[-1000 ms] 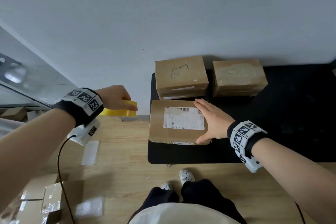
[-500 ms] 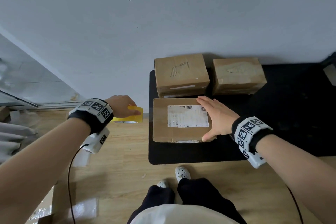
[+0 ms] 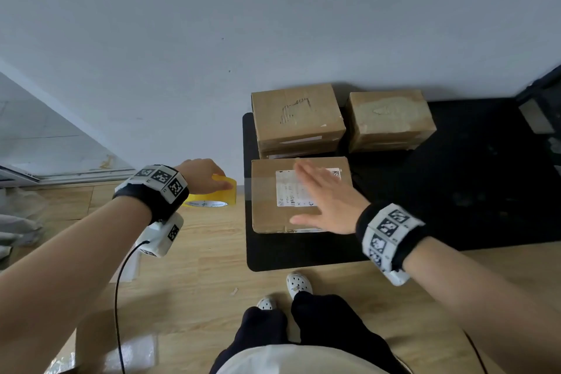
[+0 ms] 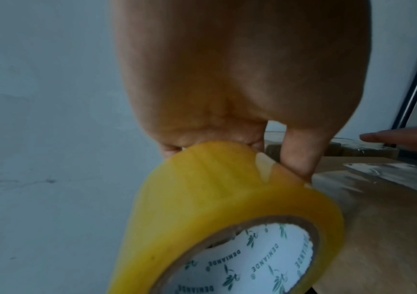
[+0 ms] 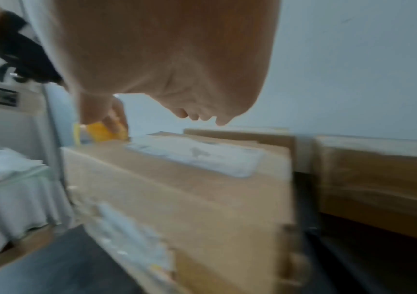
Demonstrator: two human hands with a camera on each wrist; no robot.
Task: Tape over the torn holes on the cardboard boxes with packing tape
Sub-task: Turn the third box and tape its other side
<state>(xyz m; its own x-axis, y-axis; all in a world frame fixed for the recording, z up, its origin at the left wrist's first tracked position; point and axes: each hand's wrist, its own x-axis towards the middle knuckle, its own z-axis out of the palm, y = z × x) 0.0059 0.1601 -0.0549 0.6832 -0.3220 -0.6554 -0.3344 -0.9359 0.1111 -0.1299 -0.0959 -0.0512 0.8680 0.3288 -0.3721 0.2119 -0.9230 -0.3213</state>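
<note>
From my head view, my left hand grips the yellow tape roll from above, held just off the left edge of the black desk, with a clear strip of tape stretched from it onto the nearest box. My left wrist view adds what that one cannot: my fingers curl over the roll's rim, and its white core carries green printed lettering. My right wrist view is blurred, but it shows my right hand flat-fingered above the box, with a gap under the fingertips; whether the palm touches I cannot tell.

The desk stands against a pale grey wall over a wooden floor. The nearest box lies at the desk's front left corner, white label up. Behind it, at the back edge, sit a second box with a ragged torn patch on top and, to its right, a third box with a pale scuffed top.

My right hand spreads open over the label; the roll is just left of that box.
</note>
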